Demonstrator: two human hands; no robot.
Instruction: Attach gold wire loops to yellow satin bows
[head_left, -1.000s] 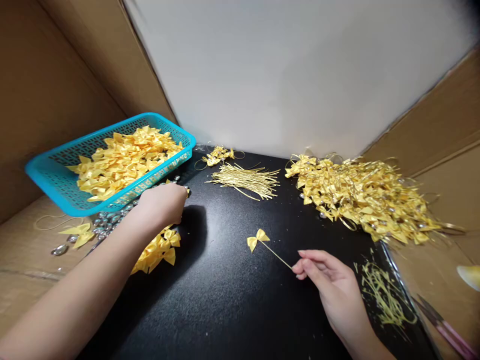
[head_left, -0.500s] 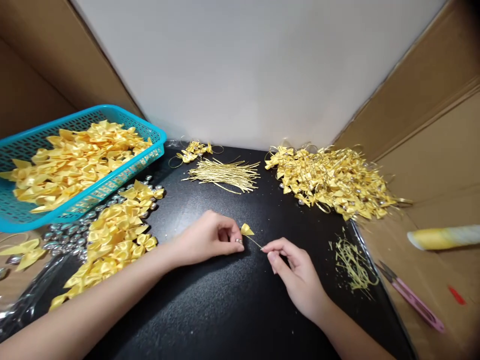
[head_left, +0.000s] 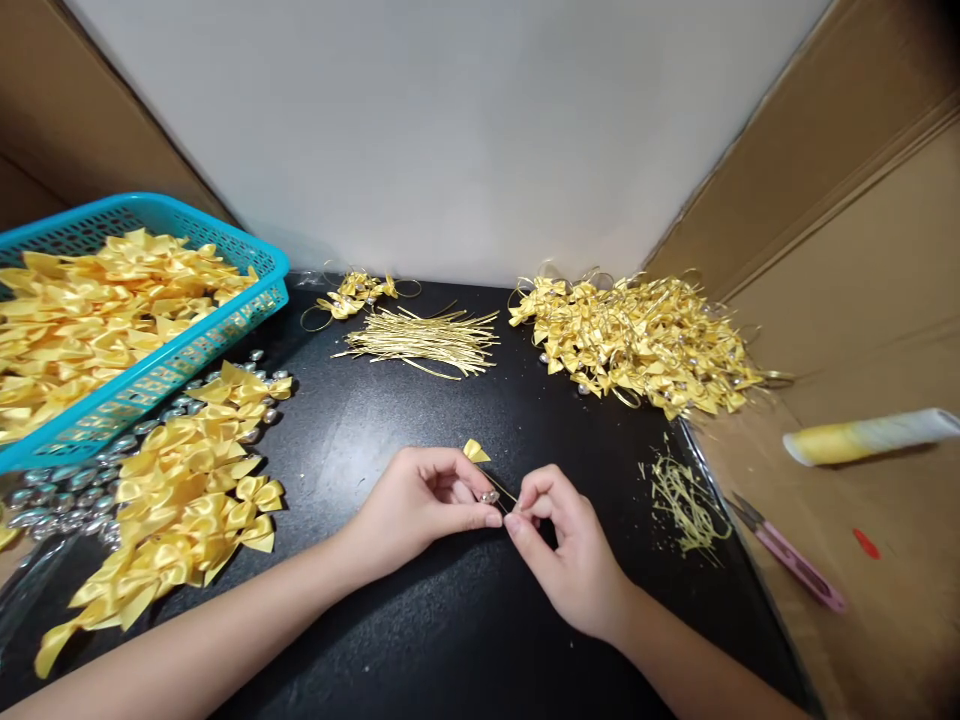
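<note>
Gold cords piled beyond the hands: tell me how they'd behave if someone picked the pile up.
The gold cords would probably hold their shape somewhat, since most lie nearly straight. No tie shows around them, so strands may slip loose. Each looks thin, so the handful is likely light.

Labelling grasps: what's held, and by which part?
Left hand: silvery bead, pinched by its sides. Right hand: thin gold cord, gripped away from the yellow bow; exact spot hidden.
</note>
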